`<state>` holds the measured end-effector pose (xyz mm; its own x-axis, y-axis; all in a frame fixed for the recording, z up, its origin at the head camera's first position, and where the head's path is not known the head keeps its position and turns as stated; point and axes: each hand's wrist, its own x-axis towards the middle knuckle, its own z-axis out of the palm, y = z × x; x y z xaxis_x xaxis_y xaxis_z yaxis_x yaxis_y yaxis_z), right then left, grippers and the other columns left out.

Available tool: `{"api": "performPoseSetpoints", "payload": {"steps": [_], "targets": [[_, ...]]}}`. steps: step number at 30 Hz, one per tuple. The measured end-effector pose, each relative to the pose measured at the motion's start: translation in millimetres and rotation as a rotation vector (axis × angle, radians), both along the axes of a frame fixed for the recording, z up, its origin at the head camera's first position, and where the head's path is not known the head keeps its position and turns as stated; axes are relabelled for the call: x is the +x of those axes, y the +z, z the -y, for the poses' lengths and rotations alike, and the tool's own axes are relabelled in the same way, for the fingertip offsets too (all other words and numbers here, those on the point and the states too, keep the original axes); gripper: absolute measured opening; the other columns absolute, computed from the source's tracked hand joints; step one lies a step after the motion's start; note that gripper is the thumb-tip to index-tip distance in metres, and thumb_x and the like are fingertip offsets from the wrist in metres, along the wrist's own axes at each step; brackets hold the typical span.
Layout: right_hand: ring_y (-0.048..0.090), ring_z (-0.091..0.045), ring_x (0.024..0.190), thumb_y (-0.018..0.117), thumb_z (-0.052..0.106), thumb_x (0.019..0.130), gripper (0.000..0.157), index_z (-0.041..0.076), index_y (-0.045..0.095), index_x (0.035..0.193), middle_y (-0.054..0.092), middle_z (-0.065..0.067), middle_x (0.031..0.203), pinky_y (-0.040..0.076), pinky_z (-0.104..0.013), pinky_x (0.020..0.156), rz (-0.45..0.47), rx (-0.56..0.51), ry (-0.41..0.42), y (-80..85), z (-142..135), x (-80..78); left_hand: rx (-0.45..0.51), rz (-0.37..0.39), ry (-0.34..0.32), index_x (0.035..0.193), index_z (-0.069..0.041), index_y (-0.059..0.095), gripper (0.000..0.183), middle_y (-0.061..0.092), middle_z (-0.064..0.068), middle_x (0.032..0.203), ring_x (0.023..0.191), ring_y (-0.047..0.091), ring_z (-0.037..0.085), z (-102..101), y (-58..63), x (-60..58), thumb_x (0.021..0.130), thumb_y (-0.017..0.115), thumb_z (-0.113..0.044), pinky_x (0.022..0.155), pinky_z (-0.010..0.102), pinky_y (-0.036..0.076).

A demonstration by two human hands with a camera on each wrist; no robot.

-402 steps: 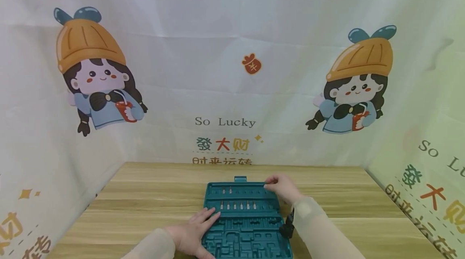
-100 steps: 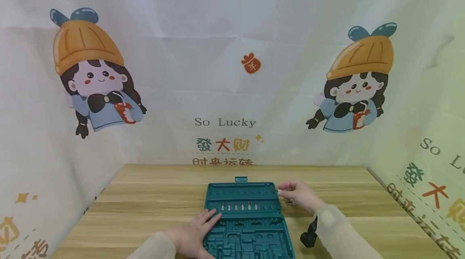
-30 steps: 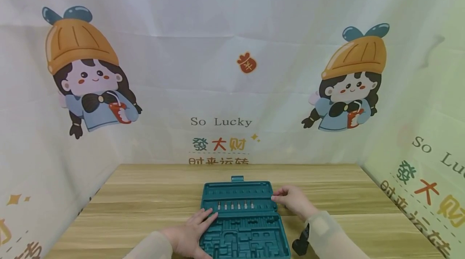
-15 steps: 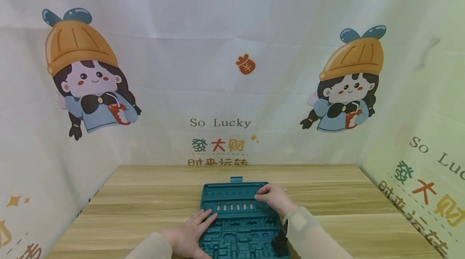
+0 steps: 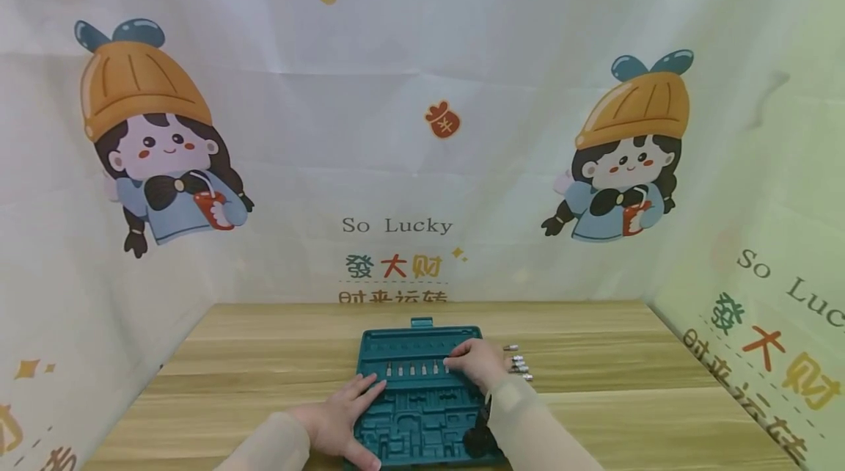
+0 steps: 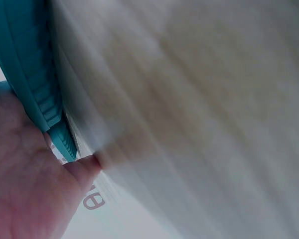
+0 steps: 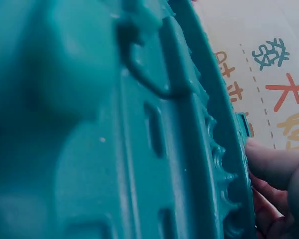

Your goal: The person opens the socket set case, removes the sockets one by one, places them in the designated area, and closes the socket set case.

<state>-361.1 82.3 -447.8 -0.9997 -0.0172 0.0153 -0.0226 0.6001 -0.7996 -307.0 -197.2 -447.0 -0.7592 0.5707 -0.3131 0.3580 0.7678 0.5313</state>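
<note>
A teal plastic tool case (image 5: pixel 422 427) lies unfolded on the wooden table. In its upper half stands a row of several small silver screwdriver bits (image 5: pixel 412 369). My right hand (image 5: pixel 480 362) reaches over the case from the right, thumb and forefinger pinching the rightmost screwdriver bit (image 5: pixel 447 364) of that row. In the right wrist view the hand (image 7: pixel 276 172) shows past the case's ridged slots, the bit hidden. My left hand (image 5: pixel 333 423) rests with spread fingers on the case's left edge. The left wrist view shows its palm (image 6: pixel 27 184) against the case's side (image 6: pixel 27 64).
Several loose silver bits (image 5: pixel 519 367) lie on the table (image 5: pixel 594 383) just right of the case. A latch tab (image 5: pixel 422 322) sticks out at the case's far edge. A black wrist camera (image 5: pixel 478 438) hangs over the lower half. A printed cloth (image 5: pixel 396 163) encloses the back and sides.
The two bits in the top row are gone since the oldest frame. My right hand has moved left from the case's right edge to the remaining row's end, uncovering loose bits. My left hand stays put.
</note>
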Motion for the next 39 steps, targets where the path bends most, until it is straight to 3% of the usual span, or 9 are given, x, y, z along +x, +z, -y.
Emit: {"api": "performPoseSetpoints", "payload": {"steps": [2, 5, 13, 19, 27, 31, 36, 39], "targets": [[0.035, -0.046, 0.123, 0.08, 0.024, 0.08, 0.013, 0.014, 0.073, 0.083, 0.061, -0.011, 0.106, 0.009, -0.068, 0.102, 0.019, 0.003, -0.024, -0.9, 1.9, 0.1, -0.01, 0.006, 0.006, 0.156, -0.021, 0.016, 0.104, 0.009, 0.005, 0.16, 0.146, 0.006, 0.035, -0.8, 0.7, -0.5, 0.077, 0.074, -0.056, 0.107, 0.061, 0.021], [0.023, -0.051, 0.13, 0.082, 0.025, 0.077, 0.014, 0.015, 0.073, 0.078, 0.055, -0.02, 0.118, 0.008, -0.067, 0.103, 0.043, 0.02, -0.041, -2.7, 3.6, -0.9, -0.008, -0.002, 0.01, 0.156, -0.023, 0.017, 0.105, 0.009, 0.005, 0.16, 0.146, 0.006, 0.036, 0.6, -2.9, -2.3, 0.076, 0.073, -0.059, 0.106, 0.063, 0.022], [0.021, -0.052, 0.131, 0.081, 0.024, 0.078, 0.012, 0.014, 0.074, 0.078, 0.054, -0.022, 0.122, 0.008, -0.067, 0.104, 0.063, 0.048, -0.002, -2.9, 5.5, -1.7, 0.031, 0.004, 0.021, 0.156, -0.028, 0.017, 0.105, 0.008, 0.005, 0.16, 0.145, 0.004, 0.037, 6.2, -15.0, -7.2, 0.073, 0.072, -0.064, 0.105, 0.065, 0.021], [0.019, -0.053, 0.127, 0.079, 0.02, 0.08, 0.01, 0.014, 0.073, 0.077, 0.046, -0.026, 0.123, 0.016, -0.065, 0.102, 0.079, 0.023, -0.004, -2.8, 7.7, 2.1, 0.038, 0.011, 0.009, 0.156, -0.027, 0.017, 0.103, 0.009, 0.008, 0.16, 0.145, 0.006, 0.039, 9.8, -17.8, -8.4, 0.075, 0.07, -0.064, 0.105, 0.065, 0.022], [0.015, -0.056, 0.129, 0.077, 0.023, 0.082, 0.01, 0.017, 0.074, 0.076, 0.041, -0.029, 0.133, 0.018, -0.066, 0.101, 0.087, 0.056, -0.037, -3.5, 6.6, 0.1, 0.045, 0.01, 0.018, 0.155, -0.03, 0.016, 0.104, 0.008, 0.006, 0.16, 0.145, 0.004, 0.038, 7.0, -17.8, -9.5, 0.074, 0.071, -0.064, 0.104, 0.066, 0.021], [0.022, -0.053, 0.126, 0.077, 0.02, 0.083, 0.006, 0.014, 0.076, 0.082, 0.041, -0.029, 0.13, 0.025, -0.064, 0.098, 0.075, 0.003, 0.009, -7.5, 1.8, -2.1, 0.042, 0.02, 0.015, 0.155, -0.03, 0.016, 0.103, 0.008, 0.006, 0.16, 0.145, 0.004, 0.039, 5.2, -16.8, -9.3, 0.075, 0.071, -0.064, 0.104, 0.066, 0.022], [0.045, -0.043, 0.115, 0.074, 0.016, 0.085, 0.012, 0.008, 0.076, 0.095, 0.054, -0.022, 0.12, 0.044, -0.054, 0.088, 0.091, -0.067, 0.084, -10.2, -1.0, -3.5, 0.047, 0.022, 0.019, 0.156, -0.028, 0.017, 0.103, 0.008, 0.007, 0.16, 0.145, 0.004, 0.039, 4.7, -18.9, -10.0, 0.075, 0.072, -0.062, 0.104, 0.066, 0.022], [0.044, -0.045, 0.117, 0.074, 0.015, 0.085, 0.012, 0.007, 0.075, 0.095, 0.049, -0.027, 0.127, 0.044, -0.054, 0.087, 0.089, -0.085, 0.086, -9.5, -0.4, -2.3, 0.05, 0.018, 0.014, 0.156, -0.025, 0.016, 0.104, 0.008, 0.009, 0.16, 0.144, 0.004, 0.04, 4.4, -19.0, -9.9, 0.076, 0.072, -0.061, 0.104, 0.067, 0.022]]}}
